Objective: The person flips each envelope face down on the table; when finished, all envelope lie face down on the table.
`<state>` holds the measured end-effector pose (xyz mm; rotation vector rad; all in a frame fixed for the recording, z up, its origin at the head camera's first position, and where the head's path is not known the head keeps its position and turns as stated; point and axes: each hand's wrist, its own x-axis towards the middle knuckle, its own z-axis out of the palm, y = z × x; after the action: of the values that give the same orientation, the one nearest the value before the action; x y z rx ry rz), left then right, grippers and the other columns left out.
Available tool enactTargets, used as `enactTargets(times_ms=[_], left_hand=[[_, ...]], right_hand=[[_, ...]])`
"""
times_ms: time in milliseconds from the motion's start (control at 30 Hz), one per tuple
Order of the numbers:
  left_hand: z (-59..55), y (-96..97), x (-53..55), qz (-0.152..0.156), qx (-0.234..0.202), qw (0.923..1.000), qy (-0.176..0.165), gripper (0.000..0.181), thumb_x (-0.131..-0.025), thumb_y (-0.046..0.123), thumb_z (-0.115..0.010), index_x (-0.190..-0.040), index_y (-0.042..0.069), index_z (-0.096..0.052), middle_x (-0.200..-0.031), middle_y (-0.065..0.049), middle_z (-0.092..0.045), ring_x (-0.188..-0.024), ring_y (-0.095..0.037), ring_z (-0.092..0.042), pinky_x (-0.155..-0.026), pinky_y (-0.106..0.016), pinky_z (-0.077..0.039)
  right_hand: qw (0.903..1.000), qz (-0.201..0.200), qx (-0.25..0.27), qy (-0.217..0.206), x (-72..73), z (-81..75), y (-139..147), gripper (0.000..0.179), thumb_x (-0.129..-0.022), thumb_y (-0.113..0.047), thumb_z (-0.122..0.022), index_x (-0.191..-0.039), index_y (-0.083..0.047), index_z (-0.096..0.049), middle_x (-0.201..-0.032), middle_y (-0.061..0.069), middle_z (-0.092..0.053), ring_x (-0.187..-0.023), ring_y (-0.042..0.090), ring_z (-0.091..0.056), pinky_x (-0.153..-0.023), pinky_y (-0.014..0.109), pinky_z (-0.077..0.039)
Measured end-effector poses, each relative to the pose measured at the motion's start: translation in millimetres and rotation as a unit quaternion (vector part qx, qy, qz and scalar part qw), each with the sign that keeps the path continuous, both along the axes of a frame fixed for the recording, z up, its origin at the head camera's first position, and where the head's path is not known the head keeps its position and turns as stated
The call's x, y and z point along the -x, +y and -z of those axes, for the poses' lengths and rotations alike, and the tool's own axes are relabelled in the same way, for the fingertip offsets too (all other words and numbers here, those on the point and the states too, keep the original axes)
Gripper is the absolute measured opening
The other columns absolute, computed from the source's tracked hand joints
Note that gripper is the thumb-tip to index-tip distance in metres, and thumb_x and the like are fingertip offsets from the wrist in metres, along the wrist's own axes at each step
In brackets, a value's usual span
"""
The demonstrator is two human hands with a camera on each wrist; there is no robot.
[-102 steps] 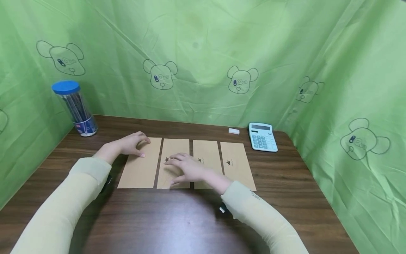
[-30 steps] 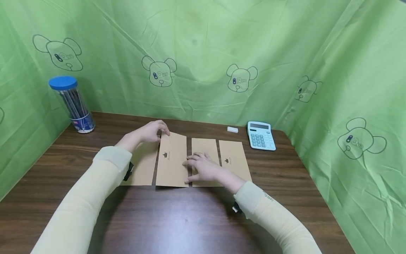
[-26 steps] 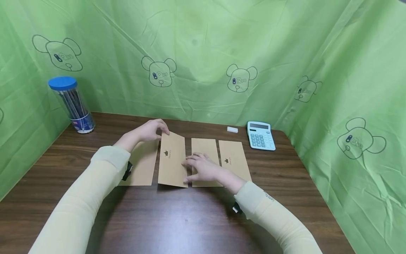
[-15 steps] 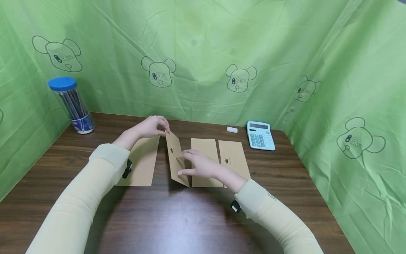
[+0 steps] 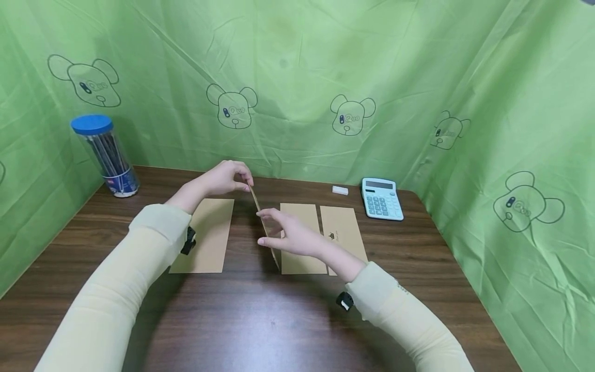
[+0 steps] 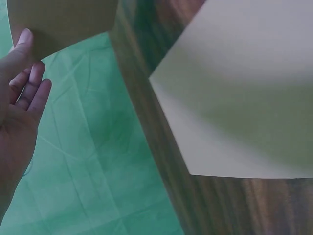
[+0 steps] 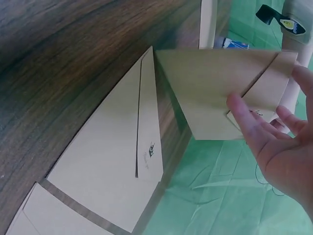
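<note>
In the middle of the head view, the left hand (image 5: 223, 178) is pinching a brown envelope (image 7: 195, 81) at its far corner, and this envelope is standing nearly on edge. The right hand (image 5: 297, 236) is holding its fingers loosely spread there; firm contact I cannot tell. For careful turning, both should be guiding lightly, not creasing paper or pushing the neighbouring flat envelope (image 5: 302, 262).

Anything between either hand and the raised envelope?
Nothing visible. The left hand already pinches the raised envelope at its far corner. The right hand is right beside it, nothing between; contact is hard to tell. The three flat envelopes lie on the table, not in between.
</note>
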<state>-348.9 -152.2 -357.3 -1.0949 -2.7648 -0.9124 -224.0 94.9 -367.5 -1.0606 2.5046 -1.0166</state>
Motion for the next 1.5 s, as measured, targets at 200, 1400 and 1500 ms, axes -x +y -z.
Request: enactTargets(times_ms=[200, 1400, 1500], left_hand=[[-13.4, 6.5, -0.8, -0.006, -0.017, 0.9998, -0.002, 0.012, -0.078, 0.013, -0.077, -0.086, 0.013, -0.069, -0.091, -0.002, -0.063, -0.088, -0.019, -0.058, -0.084, -0.04, -0.047], [16.9, -9.3, -2.2, -0.066, 0.012, 0.9961, -0.056, 0.056, -0.077, 0.023, -0.079, -0.121, 0.009, -0.049, -0.097, -0.011, -0.054, -0.08, -0.024, -0.051, -0.075, -0.038, -0.042], [22.1, -8.0, -1.5, -0.054, 0.006, 0.9972, -0.051, 0.057, -0.074, 0.017, -0.081, -0.12, 0.009, -0.049, -0.107, -0.013, -0.055, -0.097, -0.028, -0.053, -0.087, -0.043, -0.042]], right_hand=[[0.9999, -0.005, 0.009, 0.001, -0.6, -5.9, 6, 0.053, -0.089, -0.018, -0.064, -0.137, -0.016, -0.043, -0.139, 0.007, -0.049, -0.1, 0.024, -0.066, -0.075, 0.031, -0.056], [0.9874, 0.133, 0.072, -0.047, 2.6, 42.4, 18, 0.065, -0.073, 0.008, -0.074, -0.133, -0.005, -0.053, -0.124, 0.008, -0.056, -0.086, 0.017, -0.061, -0.066, 0.018, -0.052], [0.9925, 0.114, 0.037, -0.025, 1.4, 50.3, 15, 0.067, -0.072, 0.005, -0.075, -0.134, -0.003, -0.05, -0.119, 0.011, -0.055, -0.09, 0.023, -0.059, -0.072, 0.025, -0.053]])
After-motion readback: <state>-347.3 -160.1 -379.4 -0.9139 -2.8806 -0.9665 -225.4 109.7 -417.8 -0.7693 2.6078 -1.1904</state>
